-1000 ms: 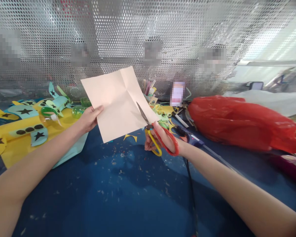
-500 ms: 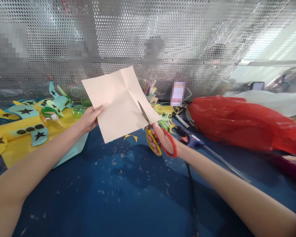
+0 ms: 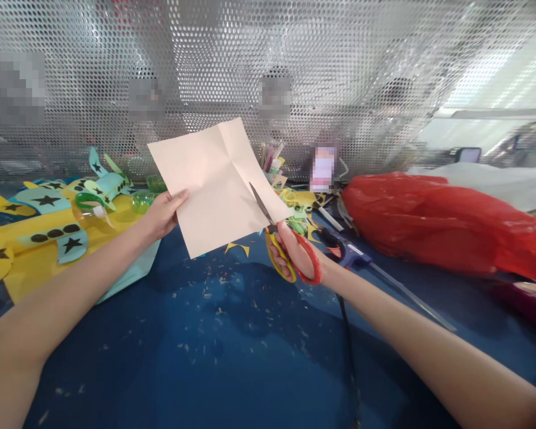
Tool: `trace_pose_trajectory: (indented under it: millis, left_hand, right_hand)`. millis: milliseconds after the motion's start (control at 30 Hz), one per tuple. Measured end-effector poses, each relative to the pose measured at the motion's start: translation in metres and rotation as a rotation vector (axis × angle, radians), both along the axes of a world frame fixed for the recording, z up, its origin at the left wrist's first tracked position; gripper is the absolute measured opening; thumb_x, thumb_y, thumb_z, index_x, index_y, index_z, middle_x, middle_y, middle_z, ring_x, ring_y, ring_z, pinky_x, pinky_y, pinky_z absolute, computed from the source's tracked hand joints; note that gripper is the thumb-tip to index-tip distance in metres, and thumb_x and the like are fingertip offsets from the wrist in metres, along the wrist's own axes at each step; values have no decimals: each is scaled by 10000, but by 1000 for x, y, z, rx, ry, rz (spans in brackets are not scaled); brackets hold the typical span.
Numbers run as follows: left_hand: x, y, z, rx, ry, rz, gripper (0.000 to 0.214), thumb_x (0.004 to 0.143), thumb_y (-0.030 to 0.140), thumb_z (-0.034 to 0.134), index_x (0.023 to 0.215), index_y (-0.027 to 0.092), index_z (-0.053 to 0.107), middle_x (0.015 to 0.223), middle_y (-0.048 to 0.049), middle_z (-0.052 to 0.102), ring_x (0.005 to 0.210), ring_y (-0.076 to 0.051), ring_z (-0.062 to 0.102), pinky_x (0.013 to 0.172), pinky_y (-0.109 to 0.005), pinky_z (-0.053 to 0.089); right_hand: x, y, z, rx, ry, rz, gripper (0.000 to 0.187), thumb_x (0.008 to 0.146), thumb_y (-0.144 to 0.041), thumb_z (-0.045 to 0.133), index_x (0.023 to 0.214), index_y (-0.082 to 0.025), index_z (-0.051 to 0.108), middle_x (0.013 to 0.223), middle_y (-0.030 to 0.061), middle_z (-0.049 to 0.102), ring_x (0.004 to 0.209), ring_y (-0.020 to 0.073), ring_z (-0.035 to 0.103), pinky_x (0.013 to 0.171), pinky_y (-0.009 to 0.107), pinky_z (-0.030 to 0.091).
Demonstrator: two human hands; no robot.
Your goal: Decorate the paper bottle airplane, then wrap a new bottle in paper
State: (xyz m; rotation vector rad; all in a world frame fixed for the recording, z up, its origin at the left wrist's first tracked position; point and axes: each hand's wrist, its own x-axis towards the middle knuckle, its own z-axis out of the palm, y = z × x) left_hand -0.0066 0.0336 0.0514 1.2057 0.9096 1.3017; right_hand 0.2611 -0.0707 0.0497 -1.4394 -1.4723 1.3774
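Note:
A creased sheet of pale paper (image 3: 205,190) is held up above the blue table. My left hand (image 3: 166,213) pinches its left edge, thumb on the near face. In my right hand (image 3: 290,245) is a pair of scissors (image 3: 306,259) with one red and one yellow handle loop. One blade lies across the front of the sheet near its lower right edge, pointing up and left along a crease. The other blade is hidden, seemingly behind the paper. My fingers sit through the loops.
Yellow and light-blue paper crafts with black stars (image 3: 49,202) lie at left. Behind my right hand are paper scraps (image 3: 297,202), a glue gun (image 3: 352,255) with a trailing cord, and a phone (image 3: 323,168). A red plastic bag (image 3: 429,220) fills the right; perforated silvery sheeting (image 3: 223,53) hangs behind.
The yellow scissor loop has shifted slightly to the right, toward the red one. The paper and my left hand have stayed almost in place.

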Motion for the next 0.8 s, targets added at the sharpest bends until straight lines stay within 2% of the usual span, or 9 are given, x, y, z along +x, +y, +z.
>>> trace_pose_trajectory:
  millis: [467, 800]
  left_hand:
    - [0, 1, -2, 0, -24, -14, 185, 845, 211, 611, 980, 116, 694, 889, -100, 746, 889, -233, 704, 797, -329, 577]
    - [1, -1, 0, 0, -50, -35, 199, 842, 196, 611, 1001, 100, 683, 908, -108, 748, 897, -243, 710, 857, -368, 568]
  right_hand:
    - [-3, -2, 3, 10, -43, -48, 592, 794, -788, 377, 608, -226, 356, 424, -72, 345, 272, 78, 342, 253, 212, 313]
    - [-4, -2, 2, 11, -37, -79, 577, 793, -764, 414, 597, -224, 359, 418, -70, 343, 274, 72, 334, 245, 193, 286]
